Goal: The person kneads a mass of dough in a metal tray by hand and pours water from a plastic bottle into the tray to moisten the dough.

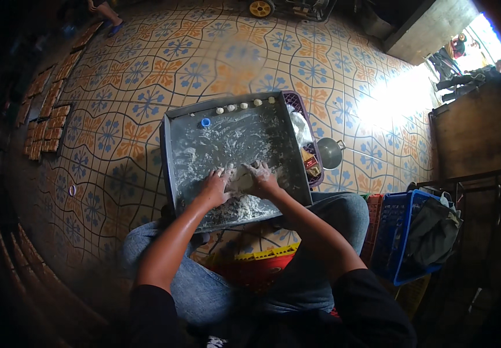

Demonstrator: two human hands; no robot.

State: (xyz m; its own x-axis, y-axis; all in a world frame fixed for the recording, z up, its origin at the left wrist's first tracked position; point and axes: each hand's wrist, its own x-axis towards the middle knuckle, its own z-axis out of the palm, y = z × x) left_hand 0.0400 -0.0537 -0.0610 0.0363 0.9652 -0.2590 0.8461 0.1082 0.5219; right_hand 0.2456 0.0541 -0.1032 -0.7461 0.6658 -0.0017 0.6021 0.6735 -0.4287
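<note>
My left hand (217,184) and my right hand (263,181), both dusted white, grip a pale flattened piece of dough (240,180) from either side inside a large grey metal tray (167,151). A heap of white flour (240,207) lies just below the dough, and flour streaks cover much of the tray's bottom. Several small dough balls (243,105) sit in a row along the tray's far side, with a small blue cap (206,122) near the far left corner.
A purple basket (314,180) and metal pot (331,153) are right of the tray. Blue crates (401,232) stand by my right knee, a red crate (262,267) between my legs. Flat brown pieces lie at left, and another person's leg (108,14) shows at top left.
</note>
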